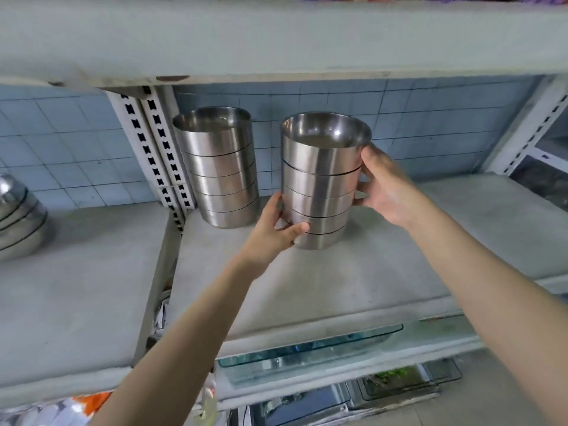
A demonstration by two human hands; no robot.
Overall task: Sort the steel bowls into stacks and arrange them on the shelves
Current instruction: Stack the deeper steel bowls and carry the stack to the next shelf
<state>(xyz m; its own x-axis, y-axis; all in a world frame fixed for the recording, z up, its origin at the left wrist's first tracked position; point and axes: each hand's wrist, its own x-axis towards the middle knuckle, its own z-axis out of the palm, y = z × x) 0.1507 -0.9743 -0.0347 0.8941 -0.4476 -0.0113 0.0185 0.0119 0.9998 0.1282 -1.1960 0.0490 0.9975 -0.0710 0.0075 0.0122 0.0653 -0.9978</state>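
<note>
Bowls of steel, nested upright into a tall stack (322, 186), stood at the middle of the grey shelf (415, 259), held from both sides. The left grip (273, 232), a bare hand, clasped the stack low on its left side, with the thumb laid across the front of the lowest bowls and the fingers hidden behind them. The right grip (387, 186), also a bare hand, held the upper right side, its thumb tip up by the rim of the top bowl and its fingers curled round the far side. Whether the bottom bowl rested on the shelf or hung just above it could not be told.

Just to the left and further back, a second stack of bowls (219, 170) stood on the same shelf, apart from the held one and close to the slotted upright post (153, 149). Beyond that post, on the neighbouring shelf board (76, 287), a pile of wider steel bowls (18, 216) sat at the far left edge of the view. Pale blue tiled wall (61, 142) ran behind the shelves, and an upper shelf (276, 41) spanned overhead. Glass dishes (307, 348) lay on the level below.
</note>
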